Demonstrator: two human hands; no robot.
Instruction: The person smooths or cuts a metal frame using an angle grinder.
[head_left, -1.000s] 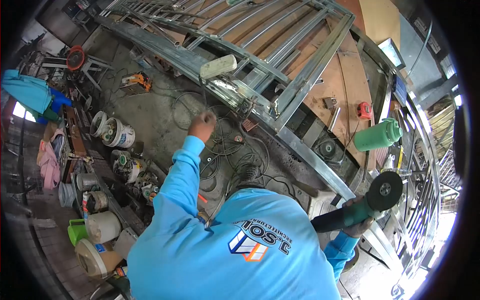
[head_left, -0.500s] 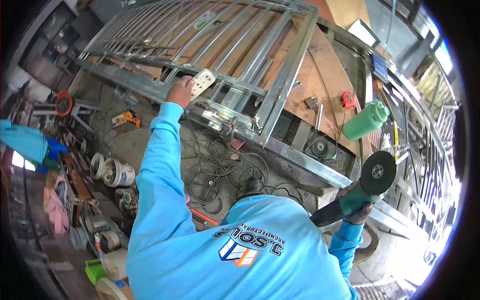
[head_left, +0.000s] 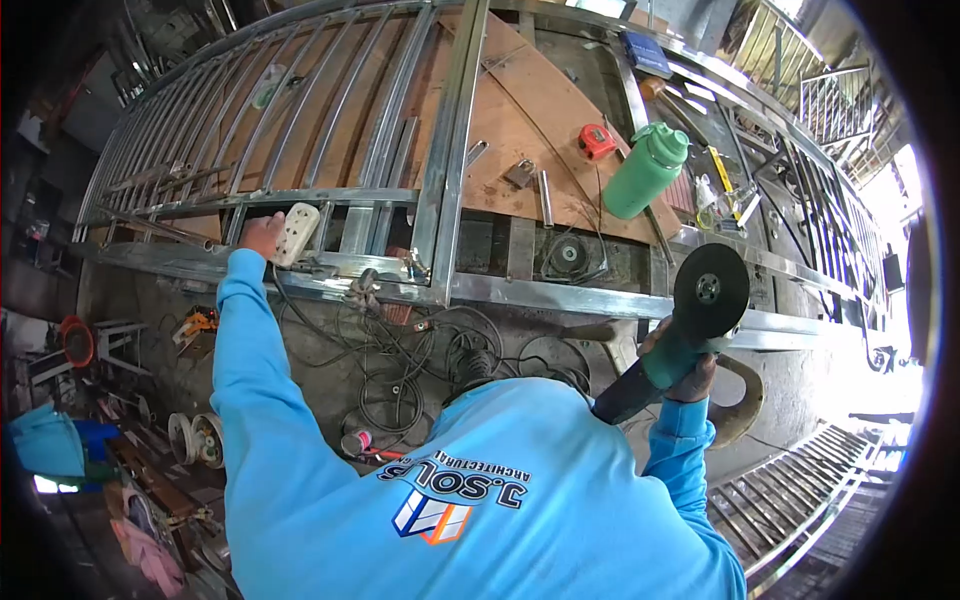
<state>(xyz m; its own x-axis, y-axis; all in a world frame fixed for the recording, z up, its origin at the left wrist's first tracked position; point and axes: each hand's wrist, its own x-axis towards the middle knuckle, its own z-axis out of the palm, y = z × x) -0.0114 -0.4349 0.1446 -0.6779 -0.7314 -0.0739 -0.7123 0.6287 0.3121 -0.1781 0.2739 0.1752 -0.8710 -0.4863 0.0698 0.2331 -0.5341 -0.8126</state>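
My left hand (head_left: 262, 236) is closed on a white power strip (head_left: 297, 234), which rests at the near rail of a metal frame (head_left: 452, 150) with many parallel bars. A dark cable hangs from the strip's lower end. At the right, my right hand (head_left: 690, 380) is wrapped round the green and black body of an angle grinder (head_left: 640, 378). The grinder's dark disc (head_left: 711, 290) faces up and looks still.
On the brown board (head_left: 530, 100) lie a red tape measure (head_left: 597, 141), a padlock (head_left: 520, 174) and a short metal tube (head_left: 545, 198). A green bottle (head_left: 646, 170) is beside them. Tangled cables (head_left: 400, 385) cover the floor below. A barred metal panel (head_left: 800, 490) lies lower right.
The view has turned, so the frame and bench items appear farther left. The power strip, held in my left hand, now stands more upright in view. My right hand still holds the grinder.
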